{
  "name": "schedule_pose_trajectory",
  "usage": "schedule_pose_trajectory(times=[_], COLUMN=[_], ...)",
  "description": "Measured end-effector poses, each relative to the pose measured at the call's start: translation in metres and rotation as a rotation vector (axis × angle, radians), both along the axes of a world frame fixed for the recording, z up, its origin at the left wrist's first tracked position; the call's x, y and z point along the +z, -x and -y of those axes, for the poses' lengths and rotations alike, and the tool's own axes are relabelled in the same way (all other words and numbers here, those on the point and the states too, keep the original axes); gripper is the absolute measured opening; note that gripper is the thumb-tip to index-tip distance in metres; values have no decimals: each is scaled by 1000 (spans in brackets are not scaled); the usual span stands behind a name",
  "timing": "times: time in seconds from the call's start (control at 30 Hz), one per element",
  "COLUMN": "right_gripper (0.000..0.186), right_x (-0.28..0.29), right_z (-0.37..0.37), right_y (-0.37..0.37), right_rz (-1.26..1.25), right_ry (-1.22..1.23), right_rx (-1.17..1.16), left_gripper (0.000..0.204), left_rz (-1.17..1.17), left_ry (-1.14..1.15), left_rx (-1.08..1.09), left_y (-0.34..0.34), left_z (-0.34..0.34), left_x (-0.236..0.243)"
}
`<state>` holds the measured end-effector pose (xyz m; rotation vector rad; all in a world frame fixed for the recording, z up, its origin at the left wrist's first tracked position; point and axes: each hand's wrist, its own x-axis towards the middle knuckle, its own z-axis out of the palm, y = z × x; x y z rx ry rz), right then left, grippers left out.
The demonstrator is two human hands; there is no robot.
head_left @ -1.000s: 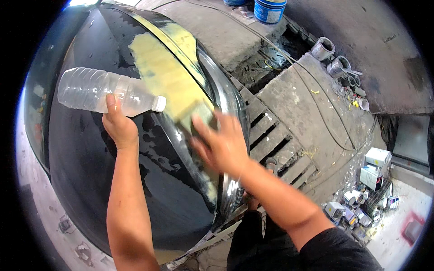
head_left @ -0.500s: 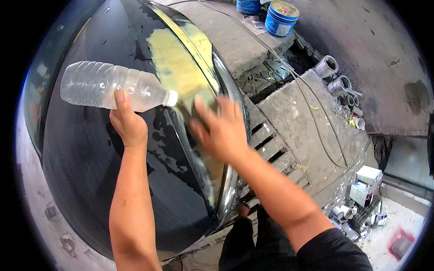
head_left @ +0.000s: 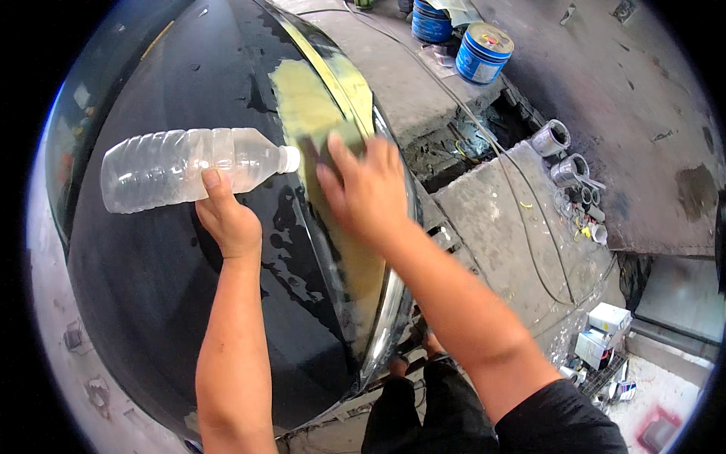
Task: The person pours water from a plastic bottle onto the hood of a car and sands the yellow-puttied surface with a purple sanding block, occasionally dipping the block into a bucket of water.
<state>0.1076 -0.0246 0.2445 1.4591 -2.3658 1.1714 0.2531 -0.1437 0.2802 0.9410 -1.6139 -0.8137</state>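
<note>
My left hand (head_left: 229,219) is wrapped round a clear plastic bottle (head_left: 166,170) with a white cap (head_left: 289,159). The bottle lies on its side over the black car hood (head_left: 151,303), its cap end pointing right toward my other hand. Motion smears the fingers of my right hand (head_left: 370,193). They press a flat grey-green piece, which looks like sandpaper (head_left: 350,136), against the yellow filler patch (head_left: 306,94) along the hood's right edge. Drops and streaks of water (head_left: 283,234) mark the black paint between my hands.
Beyond the car's edge lies a concrete floor (head_left: 499,219) with an open pit (head_left: 476,136) and a dark hose (head_left: 484,121). Blue drums (head_left: 482,57) stand at the back. Metal cans (head_left: 550,138) and white boxes (head_left: 605,325) sit to the right.
My right hand has shifted a little up along the yellow patch with the flat piece. The bottle has turned nearer level. The whole view has shifted slightly.
</note>
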Motion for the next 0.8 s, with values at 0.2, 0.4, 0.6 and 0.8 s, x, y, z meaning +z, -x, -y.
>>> schedule_pose_trajectory(times=[0.2,0.4,0.6,0.8], right_gripper=[48,51,48,55], right_x=[-7,-3,4,-23], right_z=[-1,-1,60,-22], right_y=[-28,-27,7,-30], right_rz=[58,122,86,-18], right_ry=[18,-48,-146,-124], right_rx=[77,76,-16,-13], left_gripper=[67,64,71,67], left_rz=[-31,-94,-47,-111], left_ry=[7,40,5,18], left_rx=[92,101,70,15], left_y=[-9,2,-6,-1], left_z=[6,10,14,8], left_x=[-11,-19,-28,-24])
